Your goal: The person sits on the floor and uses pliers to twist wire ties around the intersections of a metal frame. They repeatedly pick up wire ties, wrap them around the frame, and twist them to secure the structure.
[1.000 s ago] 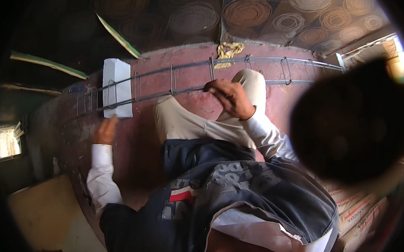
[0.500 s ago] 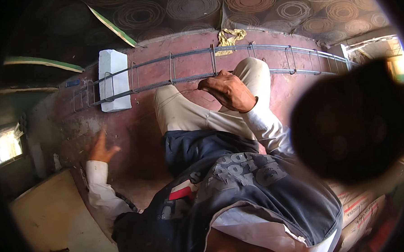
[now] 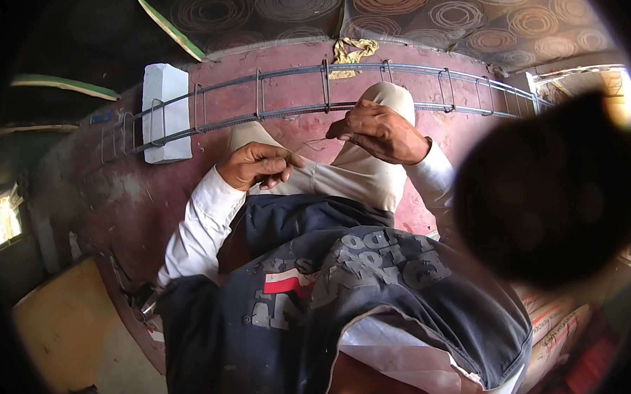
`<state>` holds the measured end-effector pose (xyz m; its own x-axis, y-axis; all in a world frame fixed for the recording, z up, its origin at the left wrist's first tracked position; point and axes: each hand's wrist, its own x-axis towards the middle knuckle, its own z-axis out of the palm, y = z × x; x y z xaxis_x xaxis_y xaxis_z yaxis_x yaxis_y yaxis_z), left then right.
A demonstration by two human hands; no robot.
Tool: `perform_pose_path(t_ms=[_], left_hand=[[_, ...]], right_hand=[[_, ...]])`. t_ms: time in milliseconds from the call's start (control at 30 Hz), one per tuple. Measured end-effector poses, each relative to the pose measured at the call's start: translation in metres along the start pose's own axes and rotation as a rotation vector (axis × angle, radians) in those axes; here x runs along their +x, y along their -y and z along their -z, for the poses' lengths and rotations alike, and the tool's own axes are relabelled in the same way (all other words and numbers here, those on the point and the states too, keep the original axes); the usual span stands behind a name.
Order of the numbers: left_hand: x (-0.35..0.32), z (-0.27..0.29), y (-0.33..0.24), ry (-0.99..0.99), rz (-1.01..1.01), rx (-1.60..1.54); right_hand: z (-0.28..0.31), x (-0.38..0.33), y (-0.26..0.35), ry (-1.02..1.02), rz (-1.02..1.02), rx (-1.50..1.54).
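Left hand: left hand (image 3: 258, 166) sits left of centre frame, over the pale trouser thigh; fingers curled in tight, thumb pressed against the fingertips; seems to pinch one end of a thin wire (image 3: 316, 143), though the grip itself is too small to make out for certain

Right hand: right hand (image 3: 379, 131) sits just right of centre, over the raised knee; fingers bent and bunched toward the thumb, near shut; the other end of the thin wire appears to run into its fingertips; it lies just below the lower bar of the rebar cage, touching or not I cannot tell

Thin wire: short, fine, slightly bowed; spans the small gap between the two hands at centre frame

Rebar cage: rebar cage (image 3: 269, 93), long, made of parallel bars with square stirrups at intervals; curves across the upper part of the frame from left to right, lying on the red floor (image 3: 139, 197)

White block: white block (image 3: 165, 112) at upper left, under the cage's left end

Yellow rag: yellow rag (image 3: 353, 52) at top centre, just behind the cage

Dark blur: large dark shape (image 3: 548, 194) fills the right side; unidentifiable
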<state>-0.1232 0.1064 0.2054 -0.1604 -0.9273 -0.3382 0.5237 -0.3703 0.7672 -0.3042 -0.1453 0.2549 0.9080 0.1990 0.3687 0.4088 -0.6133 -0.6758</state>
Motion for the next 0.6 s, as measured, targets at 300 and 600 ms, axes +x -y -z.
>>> perform_pose_path(t_ms=[300, 600], left_hand=[[0.008, -0.016, -0.018, -0.118, 0.016, 0.446], [0.020, -0.060, 0.001, -0.624, -0.289, 1.066]], right_hand=[[0.006, -0.009, 0.003, -0.054, -0.073, -0.007], [-0.021, -0.005, 0.010, -0.353, -0.426, -0.015]])
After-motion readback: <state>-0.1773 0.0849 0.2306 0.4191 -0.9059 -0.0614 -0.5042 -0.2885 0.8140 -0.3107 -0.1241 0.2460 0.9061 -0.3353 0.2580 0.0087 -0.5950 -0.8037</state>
